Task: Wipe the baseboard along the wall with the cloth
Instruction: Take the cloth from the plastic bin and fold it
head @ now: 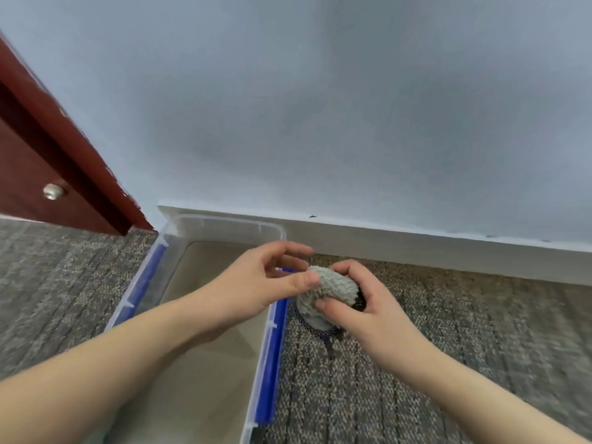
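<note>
A grey, nubby cloth [330, 291] is bunched into a ball just right of the plastic bin's rim, above the carpet. My right hand [365, 310] wraps around it from the right and below. My left hand [266, 283] reaches across the bin and pinches the cloth's left edge between thumb and fingers. A dark edge or cord of the cloth hangs below the ball. The white baseboard [416, 251] runs along the foot of the pale blue wall, a short way beyond my hands.
A clear plastic bin [224, 224] with blue side clips [272, 363] sits on the carpet against the baseboard, under my left forearm. A dark red wooden door [38, 161] with a round metal knob stands at the left. Grey speckled carpet [416, 363] spreads to the right.
</note>
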